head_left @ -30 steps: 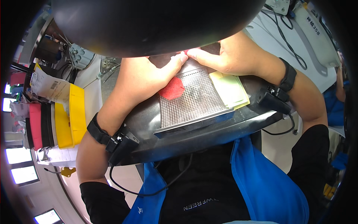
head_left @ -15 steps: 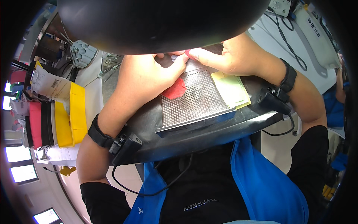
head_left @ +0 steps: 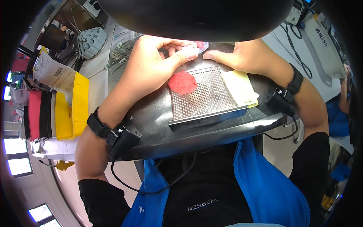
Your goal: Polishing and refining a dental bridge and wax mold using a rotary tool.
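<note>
My left hand [head_left: 153, 66] is closed, its thumb and fingertips pinching a small translucent piece with red on it [head_left: 203, 47]. What it is exactly I cannot make out. Just across from it, my right hand [head_left: 247, 58] has its thumb stretched out, apart from the piece; its other fingers are hidden behind a dark rounded shape. Below the hands is a perforated metal tray [head_left: 206, 94]. A red many-sided sheet [head_left: 182, 83] lies on the tray's left side, near my left wrist. Pale yellow paper slips [head_left: 239, 87] rest along its right edge.
The dark rounded shape [head_left: 196, 19] covers the top middle. Thin metal tools [head_left: 119, 55] and a grey holder with round holes [head_left: 92, 42] are at the left, above yellow bins [head_left: 80, 109]. A black cable [head_left: 298, 60] crosses the white surface at right.
My hands have come apart: the right thumb has left the red piece, which stays in my left hand. More of the red sheet on the tray shows. The whole view has shifted slightly.
</note>
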Demonstrator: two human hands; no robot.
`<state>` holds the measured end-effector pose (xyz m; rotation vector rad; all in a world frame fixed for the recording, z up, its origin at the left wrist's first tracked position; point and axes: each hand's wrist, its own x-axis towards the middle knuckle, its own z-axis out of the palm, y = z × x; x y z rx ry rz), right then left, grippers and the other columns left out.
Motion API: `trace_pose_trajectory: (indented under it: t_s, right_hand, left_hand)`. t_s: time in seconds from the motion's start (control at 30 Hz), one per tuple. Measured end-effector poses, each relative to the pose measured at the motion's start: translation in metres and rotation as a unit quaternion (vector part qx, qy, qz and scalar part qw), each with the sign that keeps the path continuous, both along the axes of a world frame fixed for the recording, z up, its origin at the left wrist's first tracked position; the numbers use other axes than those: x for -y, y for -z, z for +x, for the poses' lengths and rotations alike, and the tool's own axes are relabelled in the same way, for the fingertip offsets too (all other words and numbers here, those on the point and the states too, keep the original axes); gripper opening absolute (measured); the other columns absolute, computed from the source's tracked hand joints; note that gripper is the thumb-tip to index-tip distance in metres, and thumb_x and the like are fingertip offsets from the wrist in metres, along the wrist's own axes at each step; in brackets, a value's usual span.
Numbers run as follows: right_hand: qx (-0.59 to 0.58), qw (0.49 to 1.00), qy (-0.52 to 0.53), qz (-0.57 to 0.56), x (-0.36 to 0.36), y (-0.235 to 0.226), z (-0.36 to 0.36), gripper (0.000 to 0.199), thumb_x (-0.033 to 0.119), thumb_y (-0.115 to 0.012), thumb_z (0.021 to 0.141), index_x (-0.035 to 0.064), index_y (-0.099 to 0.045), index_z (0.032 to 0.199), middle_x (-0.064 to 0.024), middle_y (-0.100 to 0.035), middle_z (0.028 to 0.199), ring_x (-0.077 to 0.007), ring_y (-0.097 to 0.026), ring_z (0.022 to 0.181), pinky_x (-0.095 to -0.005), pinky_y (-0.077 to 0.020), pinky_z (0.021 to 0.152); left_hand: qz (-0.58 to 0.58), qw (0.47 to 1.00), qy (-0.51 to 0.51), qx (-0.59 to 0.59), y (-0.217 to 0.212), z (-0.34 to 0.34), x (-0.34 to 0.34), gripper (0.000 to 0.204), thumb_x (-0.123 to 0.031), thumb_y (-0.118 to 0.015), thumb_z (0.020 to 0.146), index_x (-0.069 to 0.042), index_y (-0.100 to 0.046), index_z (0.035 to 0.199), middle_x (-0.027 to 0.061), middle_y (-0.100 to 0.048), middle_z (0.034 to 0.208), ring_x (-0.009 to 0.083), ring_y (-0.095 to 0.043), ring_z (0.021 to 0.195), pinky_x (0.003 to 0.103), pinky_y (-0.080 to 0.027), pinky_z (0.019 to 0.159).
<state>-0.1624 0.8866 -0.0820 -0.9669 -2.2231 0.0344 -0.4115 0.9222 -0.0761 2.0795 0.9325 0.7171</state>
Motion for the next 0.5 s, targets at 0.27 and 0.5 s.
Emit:
trace_pose_trajectory:
  t_s: [0.27, 0.5]
  right_hand:
    - [0.004, 0.999, -0.026, 0.038, 0.000, -0.002, 0.000, 0.026, 0.015, -0.077, 0.084, 0.0018, -0.071, 0.106, -0.0134, -0.074, 0.106, -0.0321, -0.070, 0.100, -0.0399, -0.0539, 0.093]
    - [0.055, 0.997, 0.030, 0.047, -0.009, 0.021, 0.021, 0.032, 0.014, -0.080, 0.087, 0.0027, -0.074, 0.116, -0.0129, -0.075, 0.115, -0.0291, -0.070, 0.106, -0.0359, -0.0550, 0.092]
  left_hand:
    - [0.414, 0.909, 0.019, -0.046, 0.000, 0.007, -0.003, 0.039, -0.047, -0.084, 0.079, -0.008, -0.079, 0.087, 0.0100, -0.074, 0.076, 0.0285, -0.073, 0.070, 0.037, -0.059, 0.066]
    - [0.455, 0.888, 0.034, -0.057, -0.002, 0.011, -0.004, 0.033, -0.042, -0.081, 0.083, -0.010, -0.077, 0.086, 0.0089, -0.072, 0.074, 0.0274, -0.071, 0.066, 0.036, -0.058, 0.062]
